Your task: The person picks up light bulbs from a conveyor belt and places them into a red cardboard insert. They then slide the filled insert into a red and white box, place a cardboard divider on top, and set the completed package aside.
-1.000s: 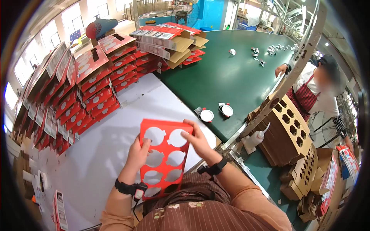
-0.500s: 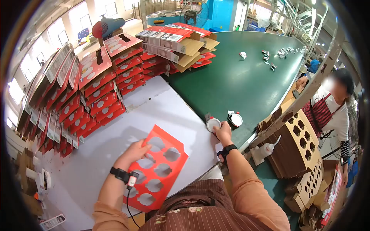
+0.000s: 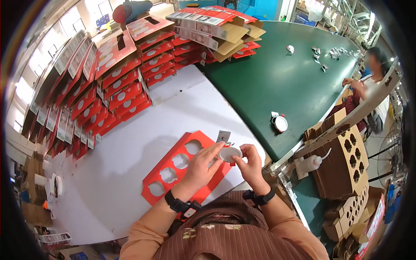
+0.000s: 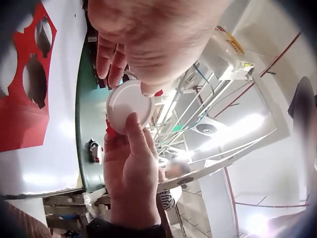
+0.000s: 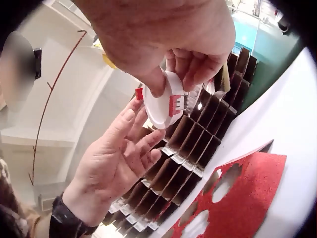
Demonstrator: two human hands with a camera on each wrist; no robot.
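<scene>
White surface (image 3: 104, 173) occupies the near left of the head view and adjoins a green surface (image 3: 260, 78) on its right. Stacks of red printed cartons (image 3: 125, 93) stand at the far left of the white surface, with brown openings facing the right wrist view. I observe the white disc (image 3: 230, 154) raised over the near part of the white surface, its red clips (image 5: 176, 105) set at the rim. My right hand (image 3: 252, 169) grips the disc between thumb and fingers. My left hand (image 3: 201, 167) is positioned opposite, fingers extended and relaxed, fingertips touching the disc edge. Both hands are close together at the disc. A grey printed tag (image 3: 223, 136) projects beside the left fingertips. Beneath the hands, a red panel (image 3: 177, 167) with round cutouts lies flat on the white surface, partly covered by the left forearm. One second white disc (image 3: 281, 124) rests on the green surface, and small parts (image 3: 340, 53) are scattered at its far end. To the right, I register a white bottle (image 3: 311, 164) near brown perforated cardboard (image 3: 353, 154), and a person (image 3: 375, 82) beyond.
</scene>
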